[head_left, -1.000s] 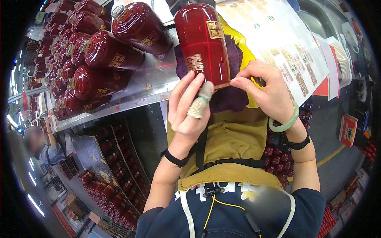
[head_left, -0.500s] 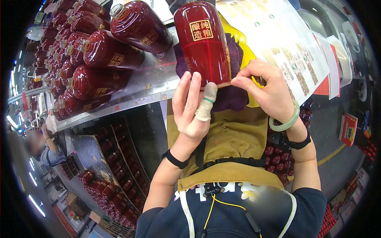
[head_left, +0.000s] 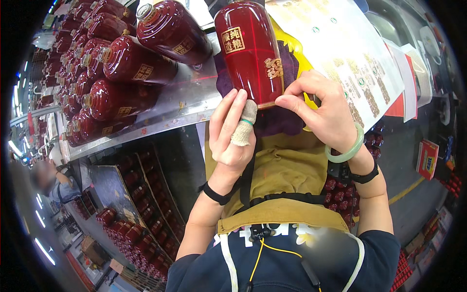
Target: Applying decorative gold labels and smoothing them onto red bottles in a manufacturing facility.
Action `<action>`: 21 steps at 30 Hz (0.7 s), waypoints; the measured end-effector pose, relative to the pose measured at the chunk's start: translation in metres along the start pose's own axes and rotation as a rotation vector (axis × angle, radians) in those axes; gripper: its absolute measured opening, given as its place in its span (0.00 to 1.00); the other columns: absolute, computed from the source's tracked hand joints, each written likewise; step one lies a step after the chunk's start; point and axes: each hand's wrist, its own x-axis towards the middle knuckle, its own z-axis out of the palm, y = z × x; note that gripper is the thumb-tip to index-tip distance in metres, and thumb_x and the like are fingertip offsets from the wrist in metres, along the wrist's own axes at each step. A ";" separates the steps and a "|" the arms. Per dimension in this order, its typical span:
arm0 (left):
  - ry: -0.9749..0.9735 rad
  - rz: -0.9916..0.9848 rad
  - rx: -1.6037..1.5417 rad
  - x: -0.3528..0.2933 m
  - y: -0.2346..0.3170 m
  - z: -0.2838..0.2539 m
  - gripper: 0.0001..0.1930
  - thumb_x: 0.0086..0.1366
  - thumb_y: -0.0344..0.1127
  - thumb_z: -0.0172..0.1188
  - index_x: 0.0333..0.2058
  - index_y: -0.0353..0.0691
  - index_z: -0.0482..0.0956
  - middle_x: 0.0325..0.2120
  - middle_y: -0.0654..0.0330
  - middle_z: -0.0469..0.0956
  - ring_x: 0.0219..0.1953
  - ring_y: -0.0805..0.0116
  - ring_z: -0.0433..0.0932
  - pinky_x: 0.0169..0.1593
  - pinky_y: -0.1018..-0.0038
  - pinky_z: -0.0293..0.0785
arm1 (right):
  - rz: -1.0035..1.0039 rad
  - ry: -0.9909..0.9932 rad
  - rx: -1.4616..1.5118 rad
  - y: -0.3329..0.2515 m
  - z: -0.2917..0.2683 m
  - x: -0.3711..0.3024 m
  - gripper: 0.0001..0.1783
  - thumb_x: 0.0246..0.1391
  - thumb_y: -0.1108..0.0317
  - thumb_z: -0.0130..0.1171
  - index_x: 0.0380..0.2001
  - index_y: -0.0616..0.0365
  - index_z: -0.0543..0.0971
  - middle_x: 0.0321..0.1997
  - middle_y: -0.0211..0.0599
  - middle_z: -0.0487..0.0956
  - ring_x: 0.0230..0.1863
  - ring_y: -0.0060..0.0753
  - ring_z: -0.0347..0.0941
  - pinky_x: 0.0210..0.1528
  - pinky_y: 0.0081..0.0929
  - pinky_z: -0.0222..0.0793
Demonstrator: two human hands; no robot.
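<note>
A dark red glass bottle [head_left: 250, 58] with gold printed emblems lies on a purple cloth [head_left: 289, 121], its base toward me. My left hand [head_left: 231, 131] rests at the base's left side, fingers stretched out against the glass; one digit wears a pale knitted cover [head_left: 242, 132] with a green band. At the right end of the base, my right hand [head_left: 321, 107] has thumb and forefinger pinched together by a thin gold strip [head_left: 267, 104] running along the bottom edge. Whether the strip itself is between those fingertips cannot be made out.
Many similar red bottles [head_left: 136, 58] crowd the metal table [head_left: 185, 97] at left. A yellow cloth [head_left: 292, 44] and a large printed sheet [head_left: 350, 58] lie to the right. Bottle racks [head_left: 136, 194] stand below at left, where another person [head_left: 61, 185] is visible.
The bottle has turned about its length: the square emblem moved left and a second gold ornament came into view at right. Both hands shifted slightly left with it.
</note>
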 end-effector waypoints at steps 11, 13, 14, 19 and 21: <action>-0.042 0.048 -0.038 0.014 0.008 0.000 0.15 0.54 0.16 0.69 0.42 0.29 0.87 0.47 0.51 0.85 0.52 0.50 0.82 0.54 0.62 0.81 | 0.031 -0.014 -0.038 -0.004 -0.002 -0.002 0.10 0.54 0.67 0.72 0.27 0.63 0.83 0.26 0.38 0.80 0.26 0.33 0.73 0.33 0.31 0.69; 0.003 0.006 -0.017 0.009 0.007 0.002 0.13 0.56 0.17 0.70 0.41 0.32 0.88 0.46 0.51 0.85 0.50 0.50 0.83 0.52 0.64 0.82 | 0.064 0.040 -0.032 0.002 -0.003 -0.002 0.10 0.54 0.68 0.71 0.28 0.63 0.83 0.27 0.38 0.81 0.26 0.31 0.74 0.33 0.29 0.68; 0.020 -0.012 -0.025 0.006 0.004 0.002 0.12 0.55 0.17 0.71 0.40 0.32 0.87 0.46 0.51 0.86 0.50 0.50 0.83 0.51 0.63 0.83 | 0.094 0.089 -0.026 0.005 -0.003 -0.002 0.10 0.55 0.68 0.71 0.29 0.64 0.83 0.27 0.37 0.82 0.27 0.28 0.74 0.32 0.28 0.68; 0.056 -0.080 -0.064 -0.001 0.000 0.004 0.14 0.54 0.15 0.69 0.40 0.30 0.86 0.46 0.51 0.85 0.50 0.47 0.83 0.51 0.61 0.83 | 0.292 0.090 0.292 -0.003 0.016 -0.006 0.11 0.58 0.67 0.70 0.36 0.63 0.81 0.29 0.30 0.81 0.29 0.19 0.72 0.34 0.23 0.68; 0.017 -0.073 -0.051 -0.003 0.000 0.005 0.14 0.58 0.15 0.69 0.43 0.29 0.85 0.47 0.47 0.84 0.51 0.48 0.83 0.54 0.63 0.82 | 0.284 0.088 0.307 -0.004 0.023 -0.007 0.13 0.58 0.65 0.71 0.36 0.62 0.79 0.29 0.28 0.78 0.30 0.18 0.70 0.34 0.21 0.66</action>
